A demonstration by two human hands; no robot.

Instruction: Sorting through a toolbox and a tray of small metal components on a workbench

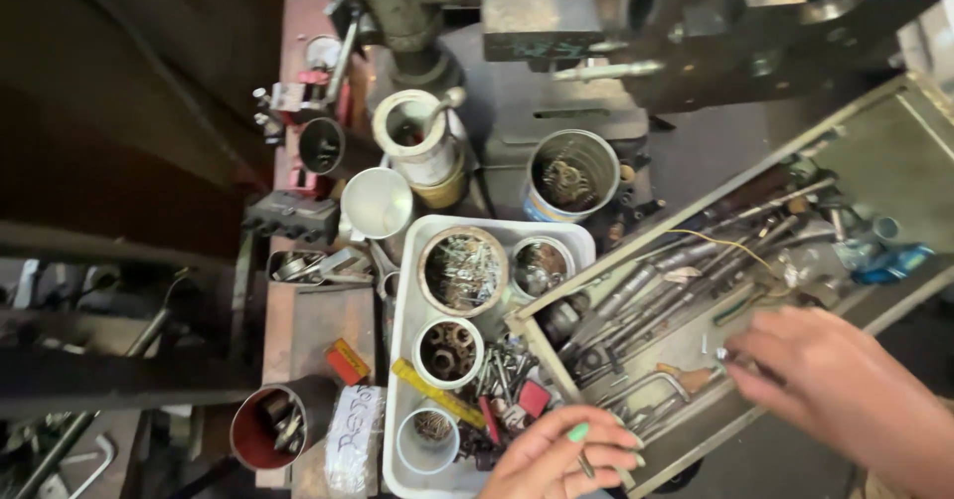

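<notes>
My right hand reaches from the right into an open grey metal drawer, its fingertips pinched on a small metal part. Long drill bits and rods lie across the drawer. My left hand, with green nails, rests at the drawer's near corner beside the white plastic tray. Its fingers are curled around a thin metal piece. The tray holds round tins of screws and washers, plus loose small tools.
A metal can of parts, a white cup and a white jar stand behind the tray. A red cup of bits sits at the front left. A dark machine column rises at the back.
</notes>
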